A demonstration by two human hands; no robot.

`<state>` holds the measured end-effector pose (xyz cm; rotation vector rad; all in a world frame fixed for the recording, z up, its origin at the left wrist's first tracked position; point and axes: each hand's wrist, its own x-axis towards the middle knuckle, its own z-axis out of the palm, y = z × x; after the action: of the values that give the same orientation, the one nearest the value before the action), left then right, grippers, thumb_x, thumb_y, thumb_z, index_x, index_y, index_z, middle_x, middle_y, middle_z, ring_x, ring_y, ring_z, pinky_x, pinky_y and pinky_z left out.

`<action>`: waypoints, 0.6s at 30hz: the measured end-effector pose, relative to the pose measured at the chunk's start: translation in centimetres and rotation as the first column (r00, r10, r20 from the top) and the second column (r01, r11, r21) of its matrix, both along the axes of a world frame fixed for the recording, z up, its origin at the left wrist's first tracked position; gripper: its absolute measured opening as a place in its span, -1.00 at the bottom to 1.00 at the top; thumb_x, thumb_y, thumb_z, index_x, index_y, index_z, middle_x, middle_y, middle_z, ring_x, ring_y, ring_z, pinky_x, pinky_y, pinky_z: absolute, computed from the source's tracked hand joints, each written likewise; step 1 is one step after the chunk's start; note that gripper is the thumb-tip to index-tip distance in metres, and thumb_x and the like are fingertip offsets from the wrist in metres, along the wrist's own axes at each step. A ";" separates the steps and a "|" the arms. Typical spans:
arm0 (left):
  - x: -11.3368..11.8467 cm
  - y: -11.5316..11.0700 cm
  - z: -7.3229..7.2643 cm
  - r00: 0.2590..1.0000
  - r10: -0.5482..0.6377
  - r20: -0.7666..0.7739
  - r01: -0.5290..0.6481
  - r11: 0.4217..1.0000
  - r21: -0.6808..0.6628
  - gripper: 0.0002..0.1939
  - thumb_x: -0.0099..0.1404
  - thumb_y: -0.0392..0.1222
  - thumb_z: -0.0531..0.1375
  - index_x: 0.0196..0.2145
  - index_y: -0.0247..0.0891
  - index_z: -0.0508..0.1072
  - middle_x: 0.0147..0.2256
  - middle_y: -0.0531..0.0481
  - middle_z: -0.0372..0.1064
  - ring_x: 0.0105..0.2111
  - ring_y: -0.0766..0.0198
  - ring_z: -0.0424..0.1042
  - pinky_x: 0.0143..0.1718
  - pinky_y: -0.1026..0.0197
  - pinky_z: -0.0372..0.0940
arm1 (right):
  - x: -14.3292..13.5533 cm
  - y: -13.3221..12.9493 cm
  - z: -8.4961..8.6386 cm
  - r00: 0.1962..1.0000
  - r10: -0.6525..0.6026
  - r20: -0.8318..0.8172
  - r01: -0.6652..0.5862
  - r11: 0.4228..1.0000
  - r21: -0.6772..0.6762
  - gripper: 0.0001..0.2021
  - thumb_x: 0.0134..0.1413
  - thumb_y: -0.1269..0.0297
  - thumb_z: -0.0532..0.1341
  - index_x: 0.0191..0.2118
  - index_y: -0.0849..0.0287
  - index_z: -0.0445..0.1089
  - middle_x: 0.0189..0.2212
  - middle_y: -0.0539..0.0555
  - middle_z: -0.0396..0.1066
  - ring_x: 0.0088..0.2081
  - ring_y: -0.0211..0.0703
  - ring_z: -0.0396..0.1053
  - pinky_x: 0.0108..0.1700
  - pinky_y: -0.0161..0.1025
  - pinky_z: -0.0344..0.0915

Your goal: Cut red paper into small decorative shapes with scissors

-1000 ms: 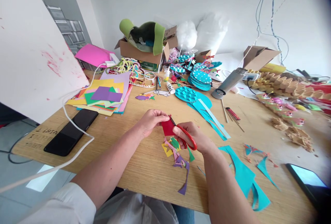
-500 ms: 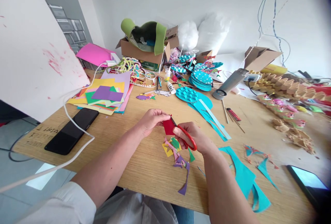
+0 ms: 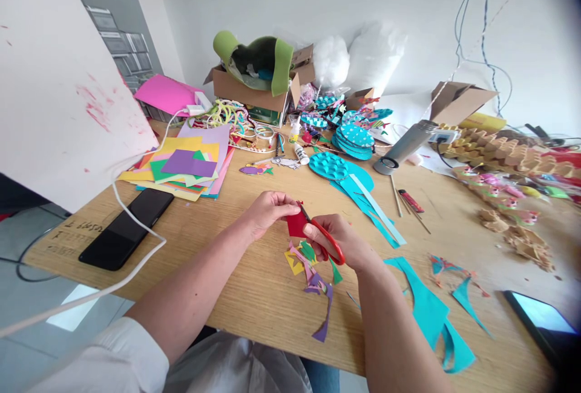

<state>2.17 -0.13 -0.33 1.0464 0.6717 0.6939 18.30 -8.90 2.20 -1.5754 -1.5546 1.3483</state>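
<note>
Between the thumb and fingers of my left hand [image 3: 269,212] is pinched a small red piece of paper [image 3: 296,224]. My right hand [image 3: 341,237] is closed round the red handles of a pair of scissors [image 3: 334,249]. Their dark blades meet the upper edge of the red paper, close to my left fingertips. Just below both hands, cut scraps lie on the table: yellow [image 3: 294,264], green [image 3: 308,252] and a curling purple strip [image 3: 323,320]. A flat paper fish [image 3: 255,169] lies further back, with an uncoloured fish shape [image 3: 287,163] beside it.
Left are stacked coloured sheets [image 3: 188,163], a black phone [image 3: 127,229] and a white cable [image 3: 140,231]. Turquoise offcuts [image 3: 422,302] and another phone [image 3: 542,323] lie right. Behind stand glue bottles [image 3: 300,154], a metal flask [image 3: 405,146], turquoise discs [image 3: 351,142] and a cardboard box [image 3: 247,91].
Both hands, the scissors and the red paper look almost unmoved. Only the view has shifted very slightly.
</note>
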 end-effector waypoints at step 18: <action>0.0 0.0 0.1 1.000 0.010 0.004 -0.010 0.999 -0.032 -0.78 -0.16 -0.22 0.37 -0.52 -0.36 0.46 -0.51 0.02 0.44 -0.48 0.37 0.37 -0.34 0.25 0.23 | 0.2 0.0 -0.3 1.000 0.001 0.008 -0.001 1.000 0.030 -0.52 0.01 -0.13 0.23 -0.62 0.19 0.25 -0.75 -0.01 0.30 -0.71 -0.32 0.19 -0.65 -0.37 0.07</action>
<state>2.16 -0.15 -0.27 1.0127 0.6823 0.6918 18.47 -8.86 1.87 -1.5634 -1.5732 1.3146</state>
